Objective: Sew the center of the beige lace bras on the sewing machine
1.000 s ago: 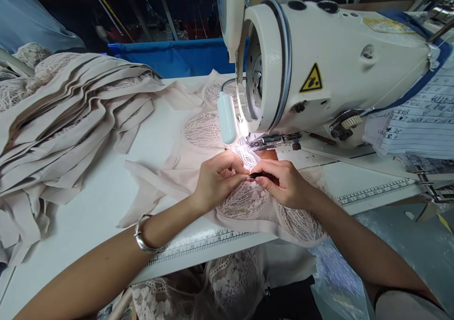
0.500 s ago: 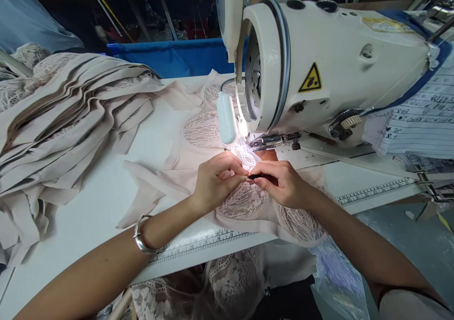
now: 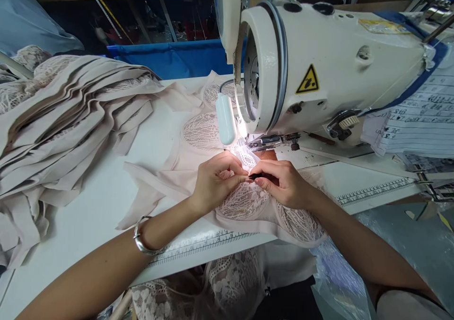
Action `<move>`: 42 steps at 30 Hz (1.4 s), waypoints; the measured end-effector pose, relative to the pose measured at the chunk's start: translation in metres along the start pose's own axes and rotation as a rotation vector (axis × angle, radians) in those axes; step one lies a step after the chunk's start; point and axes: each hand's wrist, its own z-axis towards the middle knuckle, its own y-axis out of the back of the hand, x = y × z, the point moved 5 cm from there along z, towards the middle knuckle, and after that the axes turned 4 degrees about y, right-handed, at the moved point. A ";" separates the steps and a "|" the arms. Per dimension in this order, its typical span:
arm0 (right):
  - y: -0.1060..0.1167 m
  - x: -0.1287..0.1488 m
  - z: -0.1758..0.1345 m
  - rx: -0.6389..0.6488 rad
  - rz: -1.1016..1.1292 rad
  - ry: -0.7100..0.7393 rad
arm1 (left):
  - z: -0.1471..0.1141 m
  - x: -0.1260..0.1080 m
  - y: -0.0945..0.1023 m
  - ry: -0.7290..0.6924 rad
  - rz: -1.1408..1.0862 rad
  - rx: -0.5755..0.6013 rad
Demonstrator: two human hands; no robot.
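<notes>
A pale pink lace bra (image 3: 244,202) lies under the sewing machine's needle area, its near edge hanging slightly over the table front. My left hand (image 3: 218,178) is closed in a pinch on the bra's fabric just in front of the presser foot (image 3: 253,145). Beside it, fingertips almost touching, my right hand (image 3: 283,183) grips a small slim black tool (image 3: 260,175); most of it is hidden in the fingers, so its kind cannot be made out. White lace trim (image 3: 248,158) runs under the lit needle area.
The white sewing machine (image 3: 329,64) fills the upper right, with a small lamp (image 3: 225,119) at its head. A pile of pink bra pieces (image 3: 78,107) lies left. Rulers (image 3: 198,246) mark the table's front edge. Handwritten papers (image 3: 425,116) hang right.
Both hands keep almost the same place and grip on the fabric and the black tool. The view has shifted very slightly.
</notes>
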 end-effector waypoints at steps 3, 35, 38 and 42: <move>0.001 0.001 0.000 0.018 -0.051 0.002 | 0.001 -0.001 -0.001 0.013 0.012 0.027; 0.002 0.004 0.001 0.050 -0.262 0.084 | 0.002 0.004 -0.005 0.062 0.016 0.077; 0.001 0.005 0.002 0.045 -0.284 0.105 | 0.001 0.004 -0.004 0.059 0.010 0.078; 0.001 0.003 0.001 0.065 -0.278 0.097 | 0.001 0.004 -0.004 0.055 0.010 0.087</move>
